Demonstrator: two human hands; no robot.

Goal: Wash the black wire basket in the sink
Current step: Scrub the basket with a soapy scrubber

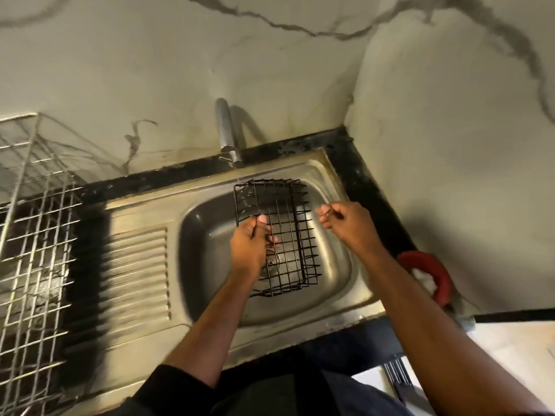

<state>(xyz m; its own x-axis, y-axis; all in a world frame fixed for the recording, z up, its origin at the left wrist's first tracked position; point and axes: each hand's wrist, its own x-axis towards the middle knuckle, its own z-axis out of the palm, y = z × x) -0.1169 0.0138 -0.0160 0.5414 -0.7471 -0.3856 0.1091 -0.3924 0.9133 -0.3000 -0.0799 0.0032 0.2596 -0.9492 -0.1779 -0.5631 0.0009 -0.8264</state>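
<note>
Pale marble-look wall tiles (270,70) with grey veining wrap the corner, light falling dim and yellowish. A black bench (354,163) edges the wall, a silver wire dish rack (33,229) stands at left, a white surface (510,349) lower right.

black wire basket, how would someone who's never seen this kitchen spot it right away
Find the steel sink set in the dark counter, with the tap at its back edge. Over the bowl, below the spout, the left hand has a grip on the black wire basket. It is small, black and held up, unlike the large silver wire rack standing at the far left.
</note>
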